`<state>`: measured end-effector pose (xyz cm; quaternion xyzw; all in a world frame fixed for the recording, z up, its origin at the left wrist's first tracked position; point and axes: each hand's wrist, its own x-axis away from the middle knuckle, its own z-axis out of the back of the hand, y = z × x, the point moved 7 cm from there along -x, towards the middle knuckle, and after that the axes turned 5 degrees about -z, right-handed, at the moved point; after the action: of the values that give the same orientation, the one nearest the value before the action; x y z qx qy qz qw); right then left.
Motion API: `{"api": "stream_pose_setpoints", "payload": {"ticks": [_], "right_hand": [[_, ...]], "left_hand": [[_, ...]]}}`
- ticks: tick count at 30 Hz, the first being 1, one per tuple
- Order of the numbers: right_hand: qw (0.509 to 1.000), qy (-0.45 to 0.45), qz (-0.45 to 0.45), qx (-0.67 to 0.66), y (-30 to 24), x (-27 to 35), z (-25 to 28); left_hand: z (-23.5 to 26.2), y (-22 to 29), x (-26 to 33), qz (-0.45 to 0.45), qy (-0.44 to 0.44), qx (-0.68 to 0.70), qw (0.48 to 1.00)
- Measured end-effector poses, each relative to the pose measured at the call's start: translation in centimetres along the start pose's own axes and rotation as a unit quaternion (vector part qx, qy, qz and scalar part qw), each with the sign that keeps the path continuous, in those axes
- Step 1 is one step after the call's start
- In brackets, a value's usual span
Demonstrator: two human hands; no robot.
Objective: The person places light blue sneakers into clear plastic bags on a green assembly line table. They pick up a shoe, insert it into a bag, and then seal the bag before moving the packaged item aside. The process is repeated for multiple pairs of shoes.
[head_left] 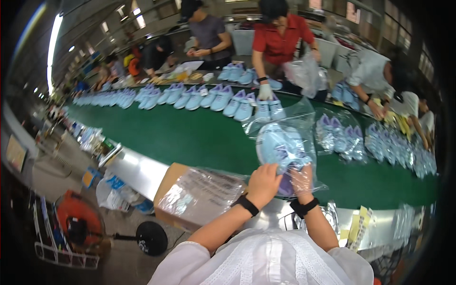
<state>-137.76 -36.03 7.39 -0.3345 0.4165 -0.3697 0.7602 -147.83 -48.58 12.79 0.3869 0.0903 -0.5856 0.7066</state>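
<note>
1. Pair of light-blue shoes (280, 145) sits inside a clear plastic bag (278, 118), held above the near edge of the green conveyor belt (190, 137), just right of frame centre.
2. Left hand (262, 184) is at 7 o'clock of the shoes, fingers closed on the lower edge of the bag and the shoe heel.
3. Right hand (301, 180) is at 5 o'clock of the shoes, inside or under the plastic film, fingers clamped on the bag's bottom; the exact layer cannot be told.
4. Both wrists carry black bands.
5. A cardboard box (178, 197) with a stack of clear bags (204, 190) on top lies at 8 o'clock of the left hand, close beside it.
6. Bagged shoe pairs (375, 142) lie on the belt at 2 o'clock; unbagged pairs (190, 97) run along the far edge toward 10 o'clock.
7. Other people (280, 42) work across the belt at 12 o'clock.
</note>
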Motion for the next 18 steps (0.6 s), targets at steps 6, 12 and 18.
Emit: {"api": "stream_pose_setpoints", "payload": {"ticks": [6, 12, 18], "right_hand": [[0.993, 0.070, -0.067, -0.069, 3.3, 0.0, 0.1], [0.980, 0.051, -0.167, -0.099, 4.2, -0.3, 0.1], [0.982, 0.067, -0.176, -0.004, 3.3, 0.8, -0.5]], "left_hand": [[-1.6, 0.6, 1.3, -0.052, -0.057, 0.086, 0.993], [-1.1, 1.2, 1.2, -0.149, -0.078, -0.011, 0.986], [-1.7, 1.8, -2.6, -0.144, -0.022, 0.150, 0.978]]}}
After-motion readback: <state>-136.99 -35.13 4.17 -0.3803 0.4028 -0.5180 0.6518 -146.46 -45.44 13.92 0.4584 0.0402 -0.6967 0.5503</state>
